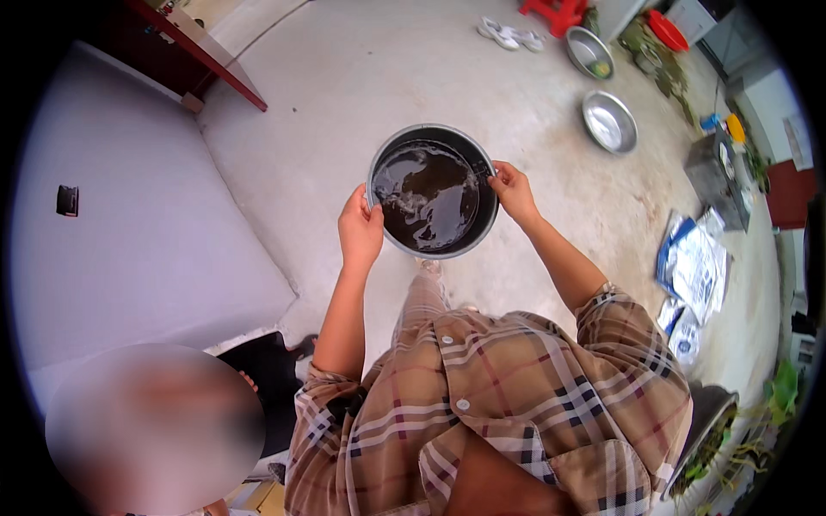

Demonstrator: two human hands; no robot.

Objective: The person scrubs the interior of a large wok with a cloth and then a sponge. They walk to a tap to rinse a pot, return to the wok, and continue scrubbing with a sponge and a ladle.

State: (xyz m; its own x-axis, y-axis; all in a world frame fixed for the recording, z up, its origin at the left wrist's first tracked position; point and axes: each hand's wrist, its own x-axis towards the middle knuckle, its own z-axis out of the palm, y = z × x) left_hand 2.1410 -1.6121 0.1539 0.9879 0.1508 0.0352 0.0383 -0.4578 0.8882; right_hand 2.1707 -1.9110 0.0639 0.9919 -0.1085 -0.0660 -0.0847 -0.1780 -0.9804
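Note:
Between my two hands is a round metal inner pot (488, 226) with a dark inside wall. Clear-looking liquid (429, 193) fills part of it, and its surface shows bright reflections. My left hand (361, 227) grips the rim on the left, thumb over the edge. On the right side my right hand (513, 192) pinches the rim, with its fingers partly hidden behind the wall. The pot is held out in front of me above the concrete floor, over my forward foot.
Two metal basins, one (610, 122) nearer and one (588, 51) farther, stand ahead right. Beyond are white shoes (510, 33) and a red stool (556, 14). Silvery bags (697, 264) lie right, near a metal box (716, 174). A wall (142, 213) runs left; a person (155, 429) is lower left.

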